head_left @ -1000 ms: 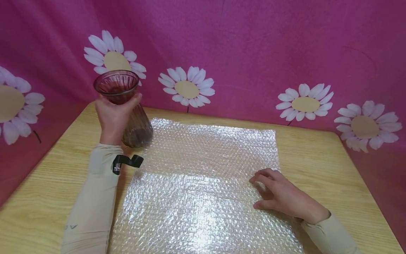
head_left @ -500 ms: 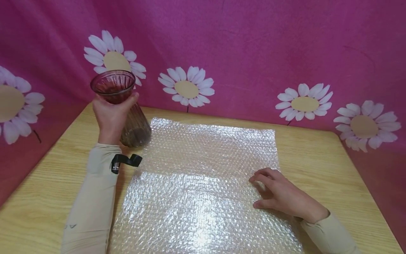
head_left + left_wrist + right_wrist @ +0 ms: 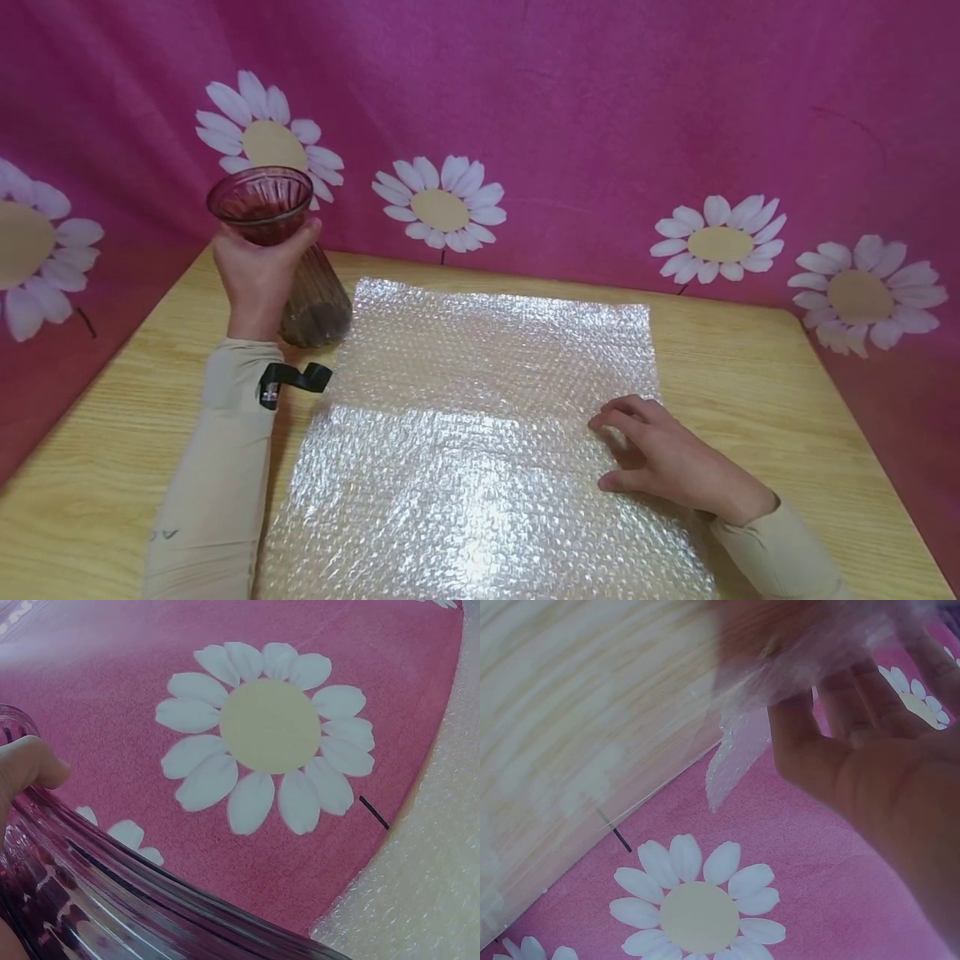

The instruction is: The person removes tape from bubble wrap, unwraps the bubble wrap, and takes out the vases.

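Note:
My left hand (image 3: pixel 258 271) grips a ribbed, purplish glass vase (image 3: pixel 318 292) just below its flared rim. The vase leans, its base toward the right, beside the left edge of a bubble wrap sheet (image 3: pixel 480 375). In the left wrist view the ribbed glass (image 3: pixel 127 892) runs down from the thumb (image 3: pixel 30 765). Over at the sheet's right side, my right hand (image 3: pixel 660 458) rests with fingers loosely bent, fingertips on the bubble wrap. The right wrist view shows that hand (image 3: pixel 877 765) against the film, with nothing held.
The sheet lies on a light wooden table (image 3: pixel 757 400). Behind and at the sides hangs a pink cloth (image 3: pixel 562 108) printed with several white daisies. A black strap (image 3: pixel 300 377) loops out from the left wrist.
The left hand has moved slightly to the left with the vase, whose base has drawn off the bubble wrap's edge. My right hand has stayed in place.

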{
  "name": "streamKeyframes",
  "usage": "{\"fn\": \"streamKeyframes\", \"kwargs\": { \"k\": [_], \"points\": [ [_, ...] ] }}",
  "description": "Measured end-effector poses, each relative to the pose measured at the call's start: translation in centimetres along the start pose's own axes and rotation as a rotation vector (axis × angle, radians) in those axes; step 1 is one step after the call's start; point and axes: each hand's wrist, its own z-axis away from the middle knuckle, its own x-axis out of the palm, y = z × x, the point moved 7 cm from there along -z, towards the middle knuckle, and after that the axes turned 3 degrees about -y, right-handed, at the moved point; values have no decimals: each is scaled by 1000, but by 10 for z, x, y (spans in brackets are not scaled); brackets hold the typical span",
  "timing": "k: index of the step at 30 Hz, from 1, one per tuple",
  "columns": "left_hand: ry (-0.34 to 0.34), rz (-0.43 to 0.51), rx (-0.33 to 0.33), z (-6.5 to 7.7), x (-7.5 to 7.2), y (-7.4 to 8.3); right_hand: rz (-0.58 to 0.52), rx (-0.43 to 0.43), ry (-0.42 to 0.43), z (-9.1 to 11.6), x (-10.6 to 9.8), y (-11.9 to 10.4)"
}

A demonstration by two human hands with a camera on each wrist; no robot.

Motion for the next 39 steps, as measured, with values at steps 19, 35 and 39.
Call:
{"fn": "streamKeyframes", "kwargs": {
  "k": [19,35,39],
  "points": [
    [-1,-22,-17,-3,-4,-7,-32,43,-28,0,3,4],
    [18,-45,-34,-4,-7,-13,-23,43,-22,-1,3,4],
    [19,-42,-33,-4,-7,-14,-21,33,-17,-1,3,3]
  ]
}}
